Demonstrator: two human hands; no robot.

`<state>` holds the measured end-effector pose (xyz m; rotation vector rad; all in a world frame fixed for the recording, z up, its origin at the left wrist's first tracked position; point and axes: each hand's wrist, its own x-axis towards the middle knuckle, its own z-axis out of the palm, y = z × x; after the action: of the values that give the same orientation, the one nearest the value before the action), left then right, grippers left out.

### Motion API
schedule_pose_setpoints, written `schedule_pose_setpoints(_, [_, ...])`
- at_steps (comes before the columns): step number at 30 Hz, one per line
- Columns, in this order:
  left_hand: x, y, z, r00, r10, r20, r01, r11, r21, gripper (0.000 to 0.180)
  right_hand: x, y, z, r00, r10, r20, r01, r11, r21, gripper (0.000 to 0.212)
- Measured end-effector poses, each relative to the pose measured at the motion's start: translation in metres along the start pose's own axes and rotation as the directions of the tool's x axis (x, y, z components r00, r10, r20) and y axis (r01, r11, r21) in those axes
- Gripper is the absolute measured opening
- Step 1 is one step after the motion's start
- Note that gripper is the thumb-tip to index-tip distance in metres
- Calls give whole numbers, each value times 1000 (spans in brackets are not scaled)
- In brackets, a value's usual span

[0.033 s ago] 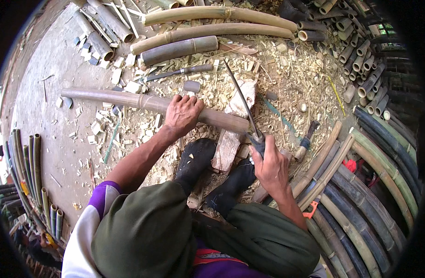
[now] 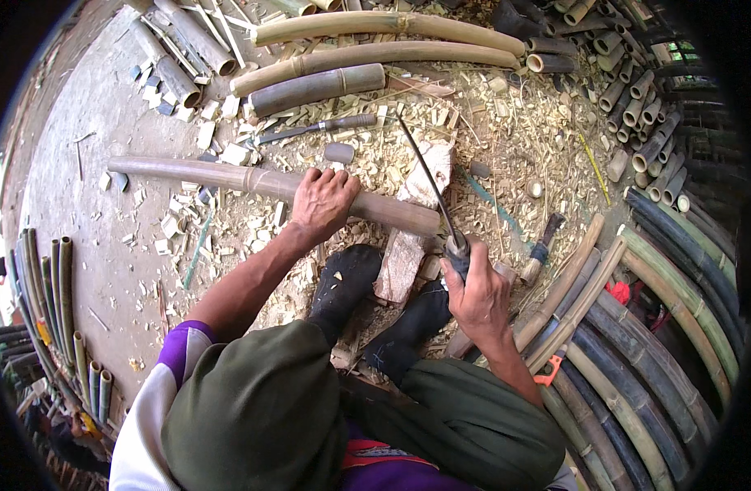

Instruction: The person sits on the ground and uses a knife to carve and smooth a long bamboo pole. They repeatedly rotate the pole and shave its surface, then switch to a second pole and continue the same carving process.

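My left hand (image 2: 324, 201) is closed over a brown bamboo pole (image 2: 228, 174), which slants across the floor from the left. The pole's right end rests across a pale, rough block (image 2: 404, 266) between my feet. My right hand (image 2: 478, 288) is wrapped round the dark handle of a long knife (image 2: 428, 175). Its thin blade, seen nearly edge-on, points up and away, just beyond the pole's right end. Whether the blade touches the pole I cannot tell.
Wood chips (image 2: 506, 155) litter the floor. A chisel (image 2: 318, 128) lies beyond the pole, and a wooden-handled tool (image 2: 543, 250) lies at the right. Cut bamboo (image 2: 375, 53) lies at the far side. More poles (image 2: 621, 393) are stacked at the right, with an orange-handled tool (image 2: 549, 370) among them.
The knife has tilted slightly, its tip sitting a little lower and nearer. My left hand and the bamboo pole have stayed in place.
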<state>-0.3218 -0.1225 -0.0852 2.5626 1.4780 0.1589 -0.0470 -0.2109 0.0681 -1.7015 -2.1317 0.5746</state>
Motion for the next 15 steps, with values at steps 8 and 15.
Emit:
schedule_pose_setpoints(8, [-12, 6, 17, 980, -16, -197, 27, 998, 52, 29, -12, 41, 15, 891, 326, 317, -317, 945, -83, 33])
schedule_pose_setpoints(15, [-5, 19, 13, 951, 6, -310, 14, 998, 64, 27, -27, 53, 30, 953, 265, 145, -254, 963, -87, 42])
